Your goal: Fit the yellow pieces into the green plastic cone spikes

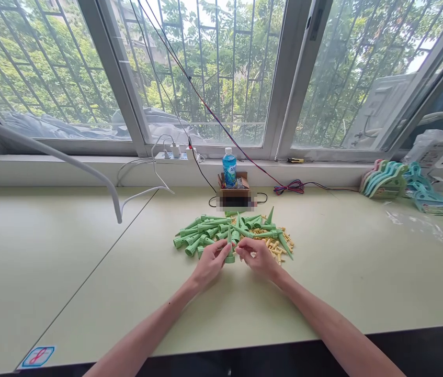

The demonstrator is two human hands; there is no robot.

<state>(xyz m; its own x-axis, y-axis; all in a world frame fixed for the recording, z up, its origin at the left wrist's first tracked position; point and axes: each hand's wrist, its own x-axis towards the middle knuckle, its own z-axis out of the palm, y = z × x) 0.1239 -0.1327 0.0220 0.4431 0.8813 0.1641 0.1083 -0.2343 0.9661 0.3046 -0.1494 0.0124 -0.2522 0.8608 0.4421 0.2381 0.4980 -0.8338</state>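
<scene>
My left hand (211, 260) is closed around a green plastic spike (229, 254), a pointed cone with a wider ribbed cap, held tip up. My right hand (259, 256) is beside it on the right, thumb and fingertips pinched together close to the spike. Whatever sits between those fingertips is too small to make out. Just beyond both hands lies a heap of similar green spikes (195, 236), pointing in several directions. Small pale yellow pegs (275, 246) are scattered at the heap's right side, partly under the spikes and partly hidden by my right hand.
Behind the heap stands a small cardboard box (240, 191) with a blue-labelled bottle (229, 167). A coiled red-and-blue cable (290, 187) lies to its right. Plastic hangers (386, 179) are stacked at far right. A white curved tube (88, 170) reaches in over the table (135, 303) from the left.
</scene>
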